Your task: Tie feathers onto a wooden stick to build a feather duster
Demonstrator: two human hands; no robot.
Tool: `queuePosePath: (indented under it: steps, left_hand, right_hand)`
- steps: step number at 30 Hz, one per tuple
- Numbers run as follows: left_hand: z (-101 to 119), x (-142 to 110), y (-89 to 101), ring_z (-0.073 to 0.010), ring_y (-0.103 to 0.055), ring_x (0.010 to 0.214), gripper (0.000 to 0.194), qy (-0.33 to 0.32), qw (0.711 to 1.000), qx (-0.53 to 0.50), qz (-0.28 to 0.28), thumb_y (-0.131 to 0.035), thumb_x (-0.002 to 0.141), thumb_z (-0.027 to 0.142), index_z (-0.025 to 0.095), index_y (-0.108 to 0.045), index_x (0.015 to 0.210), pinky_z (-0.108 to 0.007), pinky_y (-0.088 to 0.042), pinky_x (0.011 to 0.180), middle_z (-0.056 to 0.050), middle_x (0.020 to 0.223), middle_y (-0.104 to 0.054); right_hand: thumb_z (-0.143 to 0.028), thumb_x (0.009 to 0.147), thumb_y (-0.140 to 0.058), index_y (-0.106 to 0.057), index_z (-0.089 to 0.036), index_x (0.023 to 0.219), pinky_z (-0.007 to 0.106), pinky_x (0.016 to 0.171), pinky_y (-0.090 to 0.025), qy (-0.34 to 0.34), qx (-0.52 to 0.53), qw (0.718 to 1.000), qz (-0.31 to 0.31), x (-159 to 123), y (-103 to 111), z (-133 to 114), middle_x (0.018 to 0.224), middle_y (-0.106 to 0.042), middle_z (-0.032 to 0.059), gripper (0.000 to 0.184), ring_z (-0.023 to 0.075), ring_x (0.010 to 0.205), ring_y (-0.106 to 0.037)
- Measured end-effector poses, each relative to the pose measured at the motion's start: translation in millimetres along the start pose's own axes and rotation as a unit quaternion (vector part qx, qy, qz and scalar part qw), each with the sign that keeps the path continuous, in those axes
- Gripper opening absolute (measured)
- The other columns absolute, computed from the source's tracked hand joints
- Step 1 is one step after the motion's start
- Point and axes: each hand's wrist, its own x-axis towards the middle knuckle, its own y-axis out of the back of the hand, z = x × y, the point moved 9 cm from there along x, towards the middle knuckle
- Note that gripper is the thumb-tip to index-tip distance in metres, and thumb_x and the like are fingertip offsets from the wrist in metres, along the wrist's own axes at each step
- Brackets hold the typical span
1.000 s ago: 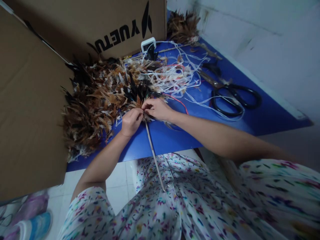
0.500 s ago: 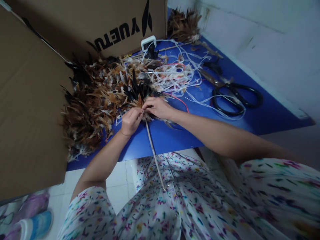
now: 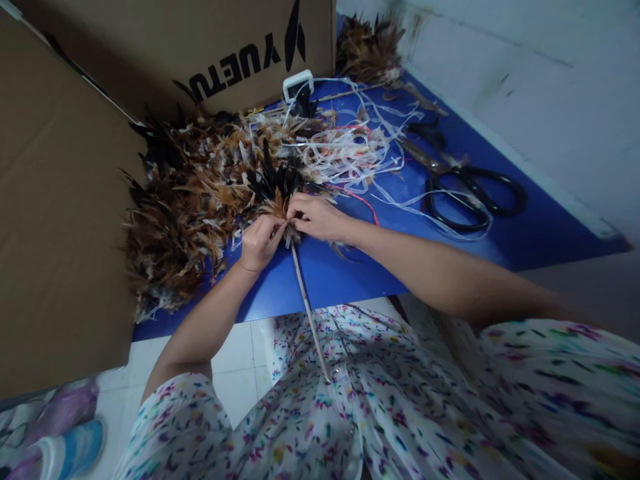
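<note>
One bare left hand (image 3: 259, 241) and one bare right hand (image 3: 317, 217) come together at the base of a feather bundle (image 3: 275, 183), one on each side. The fingers of both are drawn into a pinch there; what sits between the fingertips is too small to tell. Dark feathers fan out just beyond the hands. From beneath them, a thin stick (image 3: 306, 300) runs over the near edge of a blue table (image 3: 345, 277) toward the person's patterned clothing (image 3: 280, 427).

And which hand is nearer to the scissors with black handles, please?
The right hand, at the feather bundle with the scissors off to its right. The left hand, beside it, is farther left.
</note>
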Motion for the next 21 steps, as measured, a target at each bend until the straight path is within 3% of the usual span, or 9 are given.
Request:
queuePosePath:
  steps: [11,21]
  left_hand:
    - [3,-7,2.1,-0.0117,-0.064,0.067,0.01,-0.012,1.0,0.01,-0.025,-0.06,0.089,0.024,0.019,-0.063,0.08,-0.023,-0.047,0.065,-0.002,0.072,-0.068]
    - [9,-14,-2.3,-0.0127,-0.065,0.075,0.015,-0.042,0.996,-0.021,-0.069,-0.056,0.09,0.017,0.019,-0.07,0.096,-0.022,-0.05,0.069,-0.005,0.083,-0.07]
  right_hand:
    - [-0.006,0.073,-0.051,-0.056,-0.016,0.069,0.026,0.069,-0.04,-0.036,-0.052,0.998,0.019,-4,13,-2,0.081,-0.054,0.0042,0.011,0.0128,0.073,-0.05]
    - [-0.006,0.071,-0.054,-0.056,-0.015,0.067,0.027,0.071,-0.04,-0.037,-0.086,0.996,-0.012,-6,14,0,0.084,-0.055,0.0058,0.01,0.0133,0.074,-0.049]
